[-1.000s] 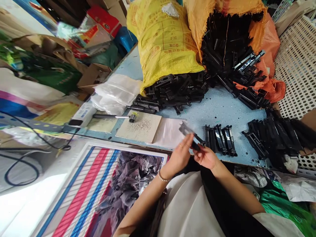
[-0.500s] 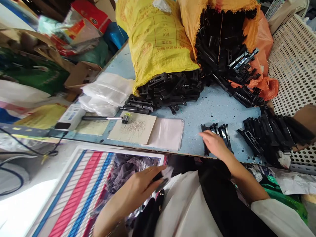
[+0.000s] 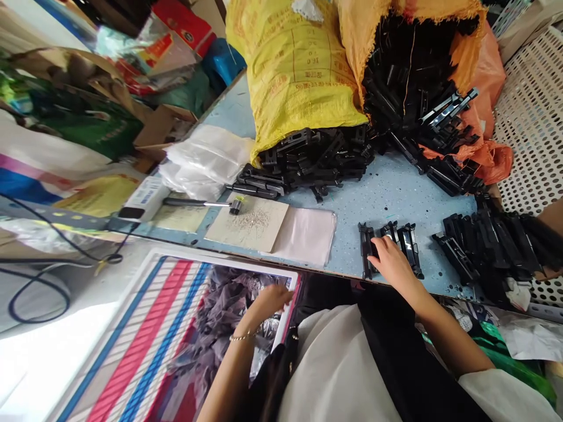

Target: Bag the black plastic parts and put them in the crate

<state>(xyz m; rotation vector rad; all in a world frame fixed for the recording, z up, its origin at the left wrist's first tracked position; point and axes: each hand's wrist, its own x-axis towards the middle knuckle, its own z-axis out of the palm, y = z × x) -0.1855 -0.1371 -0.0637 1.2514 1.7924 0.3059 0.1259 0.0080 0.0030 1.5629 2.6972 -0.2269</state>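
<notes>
In front of you stretches a pale-blue, dark-speckled tabletop [image 3: 382, 187], and below its near edge, to your left, is a white, red and blue striped woven bag [image 3: 145, 340] containing dark, film-wrapped bundles [image 3: 220, 305]. A yellow woven plastic sack [image 3: 303, 70] lies on the far side of the table, black parts spilling from its mouth; just beside it, an orange woven plastic sack [image 3: 356, 35] gapes open, full of similar parts.

On the near side, a square tan board [image 3: 255, 225] overlaps a stack of clear plastic sleeves [image 3: 310, 234], and a black-handled hammer [image 3: 197, 203] rests with its head on the board.

Your left hand [image 3: 269, 302] is above the bundles, loosely open, fingers slightly bent, with nothing visible in its grasp. Your right hand [image 3: 391, 261] is partly open, fingertips at a short row of slim black plastic parts [image 3: 410, 249] near the table's edge; whether it grips one, I cannot tell.
</notes>
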